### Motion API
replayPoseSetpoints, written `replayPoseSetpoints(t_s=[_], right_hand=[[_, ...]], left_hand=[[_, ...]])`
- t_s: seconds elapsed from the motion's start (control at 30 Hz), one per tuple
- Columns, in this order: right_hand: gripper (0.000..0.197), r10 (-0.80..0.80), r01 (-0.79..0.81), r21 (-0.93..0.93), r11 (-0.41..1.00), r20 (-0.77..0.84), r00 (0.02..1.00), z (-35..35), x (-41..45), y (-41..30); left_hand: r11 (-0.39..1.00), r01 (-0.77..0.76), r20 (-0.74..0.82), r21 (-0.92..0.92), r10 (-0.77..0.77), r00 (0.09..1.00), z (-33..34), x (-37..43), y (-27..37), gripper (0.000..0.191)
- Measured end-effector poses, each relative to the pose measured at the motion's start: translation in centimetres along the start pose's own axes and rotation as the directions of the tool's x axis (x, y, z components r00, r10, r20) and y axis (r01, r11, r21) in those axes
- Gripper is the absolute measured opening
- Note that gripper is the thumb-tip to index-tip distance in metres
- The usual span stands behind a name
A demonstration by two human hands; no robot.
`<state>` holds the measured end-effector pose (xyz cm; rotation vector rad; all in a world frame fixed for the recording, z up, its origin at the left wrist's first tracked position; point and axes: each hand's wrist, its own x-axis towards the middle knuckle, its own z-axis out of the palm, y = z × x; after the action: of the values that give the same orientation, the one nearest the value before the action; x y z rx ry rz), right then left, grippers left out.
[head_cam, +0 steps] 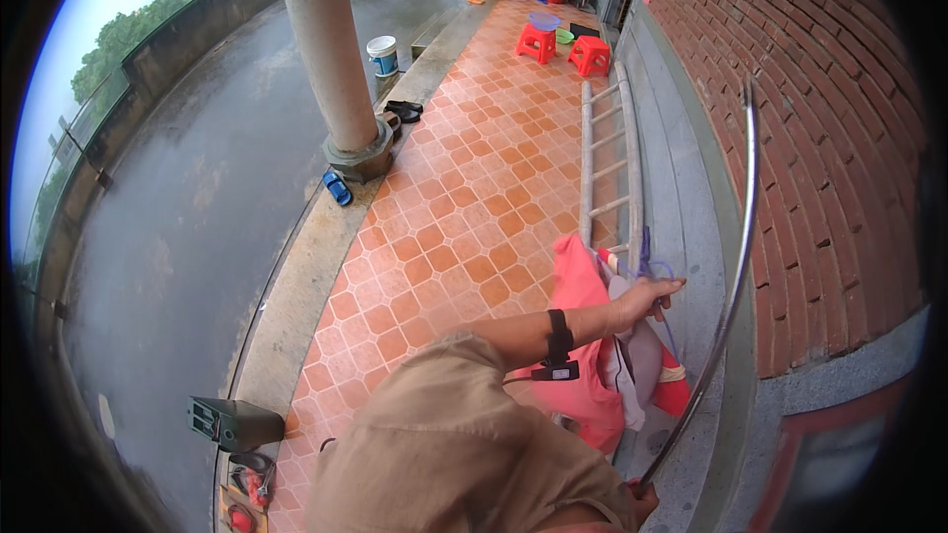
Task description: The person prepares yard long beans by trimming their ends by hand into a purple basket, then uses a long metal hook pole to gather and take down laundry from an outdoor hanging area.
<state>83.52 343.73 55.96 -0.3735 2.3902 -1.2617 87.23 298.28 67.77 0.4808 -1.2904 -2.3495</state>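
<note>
My left hand [643, 301] reaches across to the right, its fingers at a thin purple cord [669, 333] that seems to be pinched between them. Below it lie a coral-pink cloth [574, 281], a grey cloth [643, 355] and a red piece with a pale band [672, 389]. The purple cord is tied around the near end of a wooden ladder [586, 163], beside the cloths. At the bottom, my right hand [644, 505] is closed around the lower end of a long shiny metal pole [743, 252], which rises along the brick wall. My sleeve partly hides the right arm.
The brick wall [815, 185] runs along the right. A round column [333, 52] stands left, with blue slippers [338, 188] at its base. Red plastic stools [589, 55] and a paint bucket [383, 55] are farther off. A dark green bin [248, 423] stands lower left.
</note>
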Motion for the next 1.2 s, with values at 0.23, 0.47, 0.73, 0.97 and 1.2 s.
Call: replayPoseSetpoints(t_s=[0.23, 0.47, 0.73, 0.97, 1.2], right_hand=[[0.017, -0.182, 0.189, -0.189, 0.964, 0.051, 0.982, -3.2, -2.9, 4.3], [0.042, 0.043, -0.047, -0.195, 0.980, -0.027, 0.999, -3.2, -8.3, 5.2], [0.040, 0.189, -0.186, 0.148, 0.971, -0.008, 0.982, -2.8, -17.0, 18.5], [0.041, 0.056, -0.055, 0.033, 0.998, -0.042, 0.998, -2.6, -21.9, 27.1], [0.047, 0.081, -0.101, -0.169, 0.981, -0.121, 0.989, -3.4, -24.3, 26.4]], left_hand=[[0.987, -0.119, -0.011, 0.109, 0.121, 0.993, -1.2, 1.9, 1.7, 0.037], [0.964, -0.140, -0.044, 0.228, 0.154, 0.987, 0.1, 5.3, 6.0, 0.057], [0.999, -0.019, 0.161, 0.040, 0.012, 0.987, 1.9, 7.7, 8.9, 0.091], [0.995, -0.069, 0.208, 0.072, 0.053, 0.977, 6.2, 7.7, 9.6, 0.079], [0.996, -0.089, 0.190, -0.017, 0.091, 0.978, 9.6, 7.0, 11.0, 0.071]])
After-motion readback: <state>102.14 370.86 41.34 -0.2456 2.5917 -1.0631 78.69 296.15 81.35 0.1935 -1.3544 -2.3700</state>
